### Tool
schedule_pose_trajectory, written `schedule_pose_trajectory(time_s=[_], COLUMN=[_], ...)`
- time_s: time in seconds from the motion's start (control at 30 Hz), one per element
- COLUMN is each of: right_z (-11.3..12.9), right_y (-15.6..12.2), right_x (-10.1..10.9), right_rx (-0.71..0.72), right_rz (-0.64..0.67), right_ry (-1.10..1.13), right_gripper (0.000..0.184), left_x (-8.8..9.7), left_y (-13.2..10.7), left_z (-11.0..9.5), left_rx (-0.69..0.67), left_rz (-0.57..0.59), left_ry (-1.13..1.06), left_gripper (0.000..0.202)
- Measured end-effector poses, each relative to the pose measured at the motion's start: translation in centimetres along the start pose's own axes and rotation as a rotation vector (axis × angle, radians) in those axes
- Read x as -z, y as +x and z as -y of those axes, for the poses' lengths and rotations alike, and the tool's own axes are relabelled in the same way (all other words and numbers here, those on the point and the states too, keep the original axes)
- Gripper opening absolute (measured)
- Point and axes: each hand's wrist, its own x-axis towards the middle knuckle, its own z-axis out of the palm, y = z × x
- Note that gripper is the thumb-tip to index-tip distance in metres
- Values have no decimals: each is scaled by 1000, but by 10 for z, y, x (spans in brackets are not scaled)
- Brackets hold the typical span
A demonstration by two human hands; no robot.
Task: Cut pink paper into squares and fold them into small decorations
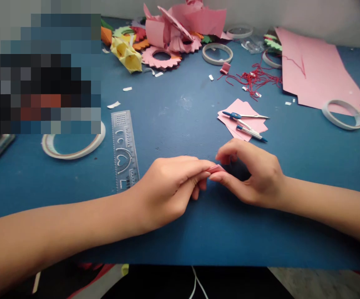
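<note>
Near the front middle of the blue table, my left hand point(176, 182) is closed, pinching a small folded piece of pink paper point(216, 168) between thumb and fingers. Most of the paper is hidden by the fingers. My right hand point(251, 172) meets it from the other side. Its thumb touches the paper's near edge, while its index finger curves above, apart from the paper. Just beyond the right hand lie several pink paper pieces point(245, 104) with a compass point(242, 120) on top. A clear stencil ruler point(124, 145) lies left of my left hand, partly covered by it.
Tape rolls point(74, 154) lie at left, back and right. Folded paper rings point(161, 58) and a yellow paper shape point(126, 53) crowd the back. Tangled red thread point(254, 81) lies beside a large pink sheet point(313, 66). White scraps are scattered about. A pixelated patch hides the upper left.
</note>
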Motion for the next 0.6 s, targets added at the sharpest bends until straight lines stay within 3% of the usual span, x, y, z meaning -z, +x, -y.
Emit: schedule_pose_trajectory(time_s=[0.13, 0.27, 0.4, 0.5, 0.6], right_z=[-1, 0, 1, 1, 1], right_y=[3, 4, 6, 7, 8], right_x=[1, 4, 6, 7, 8], right_rx=[65, 11, -61, -79, -89], right_rz=[120, 112, 86, 89, 117], right_ry=[98, 176, 191, 201, 232], right_gripper=[20, 21, 24, 25, 25], left_x=[-2, 0, 3, 4, 5], left_y=[-3, -2, 1, 2, 2], left_z=[4, 4, 1, 1, 3], left_rx=[-15, -43, -14, 12, -65], left_rz=[35, 52, -51, -52, -36], left_ry=[-10, 40, 102, 96, 120], left_gripper=[34, 28, 18, 22, 23])
